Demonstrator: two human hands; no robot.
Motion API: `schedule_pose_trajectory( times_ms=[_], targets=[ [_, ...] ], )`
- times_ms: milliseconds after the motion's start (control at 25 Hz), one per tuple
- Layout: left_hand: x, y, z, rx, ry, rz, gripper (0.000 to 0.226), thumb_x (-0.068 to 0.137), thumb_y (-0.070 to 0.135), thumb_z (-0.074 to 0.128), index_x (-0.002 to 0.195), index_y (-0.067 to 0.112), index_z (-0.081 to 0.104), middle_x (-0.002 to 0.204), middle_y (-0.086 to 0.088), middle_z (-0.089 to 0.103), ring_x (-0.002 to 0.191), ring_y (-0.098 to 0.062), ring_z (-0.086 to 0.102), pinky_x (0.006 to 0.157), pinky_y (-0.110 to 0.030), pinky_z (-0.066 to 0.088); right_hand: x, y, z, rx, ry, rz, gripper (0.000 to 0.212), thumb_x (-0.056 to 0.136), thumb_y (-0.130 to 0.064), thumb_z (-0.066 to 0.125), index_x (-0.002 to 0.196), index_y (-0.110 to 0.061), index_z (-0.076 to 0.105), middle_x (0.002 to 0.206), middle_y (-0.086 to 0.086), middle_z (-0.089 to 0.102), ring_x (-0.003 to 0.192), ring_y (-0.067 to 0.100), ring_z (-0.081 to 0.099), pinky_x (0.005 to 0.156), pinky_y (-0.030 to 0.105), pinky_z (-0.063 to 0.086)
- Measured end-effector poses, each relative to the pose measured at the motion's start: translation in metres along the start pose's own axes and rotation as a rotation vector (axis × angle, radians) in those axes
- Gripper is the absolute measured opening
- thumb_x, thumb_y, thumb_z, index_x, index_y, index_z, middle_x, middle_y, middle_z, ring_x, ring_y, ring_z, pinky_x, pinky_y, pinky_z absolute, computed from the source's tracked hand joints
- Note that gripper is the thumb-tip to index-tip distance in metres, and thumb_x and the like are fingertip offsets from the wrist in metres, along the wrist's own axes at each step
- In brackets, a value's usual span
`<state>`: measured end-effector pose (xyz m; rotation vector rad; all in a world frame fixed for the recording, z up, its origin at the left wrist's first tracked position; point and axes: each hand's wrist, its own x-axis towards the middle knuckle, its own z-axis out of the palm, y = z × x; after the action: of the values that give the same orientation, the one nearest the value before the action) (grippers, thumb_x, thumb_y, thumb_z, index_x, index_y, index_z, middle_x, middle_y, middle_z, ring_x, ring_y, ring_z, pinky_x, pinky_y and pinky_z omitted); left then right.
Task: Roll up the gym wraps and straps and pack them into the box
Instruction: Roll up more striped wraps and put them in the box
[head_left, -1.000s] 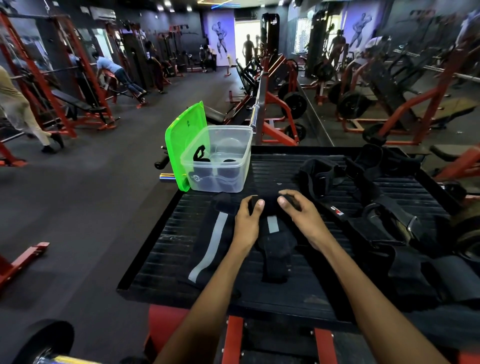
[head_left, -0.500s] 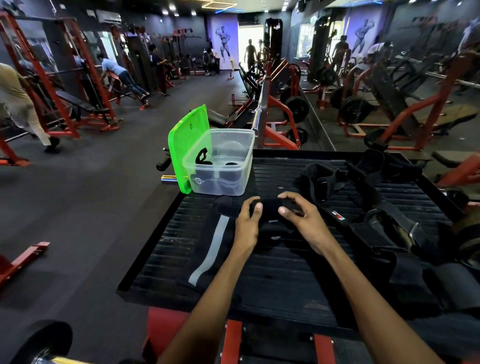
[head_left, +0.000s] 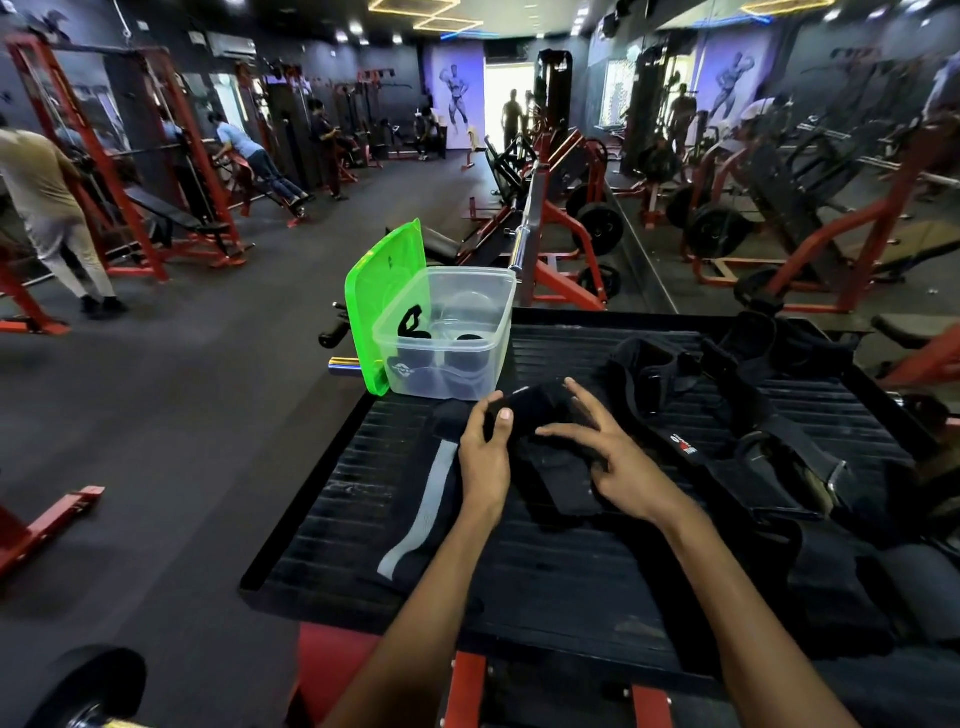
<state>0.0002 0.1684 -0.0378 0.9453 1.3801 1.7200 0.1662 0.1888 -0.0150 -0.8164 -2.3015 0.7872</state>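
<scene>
Two bare forearms are showing from the bottom edge, no sleeves reaching into view. Left hand and right hand are wearing nothing: no gloves, rings, watch or wristbands. Fingernails are looking short and plain.

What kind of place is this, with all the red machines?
It looks like a gym. Red weight machines loaded with black weight plates fill the room, a bodybuilder mural covers the far wall, and people exercise on a rack at the left.
</scene>
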Motion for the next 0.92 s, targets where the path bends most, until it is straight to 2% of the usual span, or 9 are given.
schedule_pose_trajectory(
  times_ms=[120,200,280,400,480,560,680,840,920],
  targets=[
    [0.0,-0.001,-0.001,0.016,-0.007,0.02,0.022,0.094,0.023,0.054,0.108,0.038,0.06,0.119,-0.014,0.064,0.111,-0.044,0.054,0.098,-0.059,0.039,0.002,-0.002,-0.002,0.015,0.041,-0.037,0.048,0.071,0.0,0.048,0.112,-0.016,0.069,0.153,-0.009,0.018,0.139,-0.01,0.017,0.113,0.011,0.016],
    [-0.004,0.0,0.001,0.053,-0.069,0.057,0.021,0.091,0.029,0.059,0.105,0.045,0.06,0.119,-0.008,0.064,0.107,-0.027,0.061,0.097,-0.052,0.046,0.005,-0.002,0.0,0.057,0.251,-0.057,0.027,0.076,-0.007,0.059,0.097,-0.015,0.074,0.139,-0.007,0.045,0.133,0.009,0.041,0.112,0.028,0.031],
    [-0.008,0.001,0.002,0.093,-0.14,0.105,0.021,0.087,0.037,0.062,0.106,0.047,0.061,0.12,-0.004,0.064,0.109,-0.021,0.062,0.094,-0.043,0.051,0.007,0.001,0.003,0.057,0.417,-0.058,0.017,0.077,-0.012,0.067,0.092,-0.012,0.075,0.121,-0.003,0.058,0.118,0.021,0.053,0.103,0.033,0.041],
    [-0.011,0.004,0.004,0.147,-0.202,0.197,0.024,0.091,0.021,0.059,0.11,0.035,0.06,0.118,0.003,0.062,0.11,-0.016,0.059,0.091,-0.025,0.049,0.009,-0.003,0.006,0.216,0.505,0.029,0.012,0.082,-0.01,0.066,0.092,-0.013,0.072,0.116,0.002,0.057,0.111,0.012,0.054,0.093,0.015,0.041],
    [-0.012,0.005,0.004,0.176,-0.239,0.256,0.023,0.091,0.022,0.059,0.109,0.037,0.06,0.115,0.012,0.061,0.111,-0.011,0.058,0.089,-0.025,0.049,0.011,-0.009,0.009,0.322,0.558,0.089,0.014,0.086,-0.007,0.064,0.096,-0.015,0.07,0.115,-0.004,0.055,0.108,-0.003,0.052,0.089,0.007,0.038],
    [-0.015,0.005,0.002,0.209,-0.26,0.302,0.02,0.087,0.035,0.06,0.105,0.043,0.06,0.114,0.017,0.061,0.111,-0.007,0.058,0.088,-0.032,0.049,0.013,-0.011,0.012,0.413,0.605,0.15,0.017,0.087,-0.007,0.063,0.1,-0.015,0.069,0.113,-0.01,0.054,0.108,-0.003,0.053,0.091,0.011,0.04],
    [-0.016,0.004,0.0,0.251,-0.272,0.355,0.021,0.083,0.045,0.056,0.103,0.047,0.06,0.115,0.018,0.06,0.111,-0.006,0.057,0.087,-0.039,0.049,0.014,-0.012,0.012,0.584,0.618,0.229,0.024,0.084,-0.005,0.066,0.1,-0.023,0.065,0.111,0.003,0.06,0.104,0.015,0.059,0.094,0.031,0.046],
    [-0.018,0.003,0.002,0.253,-0.316,0.363,0.023,0.083,0.029,0.058,0.104,0.038,0.06,0.117,0.016,0.06,0.115,-0.003,0.053,0.092,-0.035,0.046,0.012,-0.016,0.005,0.961,0.52,0.365,0.031,0.083,-0.001,0.063,0.1,-0.026,0.06,0.099,0.007,0.06,0.087,0.017,0.06,0.072,0.029,0.05],
    [-0.019,0.002,0.003,0.256,-0.357,0.389,0.028,0.082,0.023,0.058,0.11,0.026,0.058,0.116,0.012,0.06,0.116,-0.004,0.053,0.093,-0.026,0.045,0.011,-0.016,0.003,0.997,0.504,0.436,0.026,0.083,0.0,0.061,0.095,-0.023,0.061,0.089,0.007,0.059,0.078,0.017,0.059,0.065,0.027,0.048]
  ],
)
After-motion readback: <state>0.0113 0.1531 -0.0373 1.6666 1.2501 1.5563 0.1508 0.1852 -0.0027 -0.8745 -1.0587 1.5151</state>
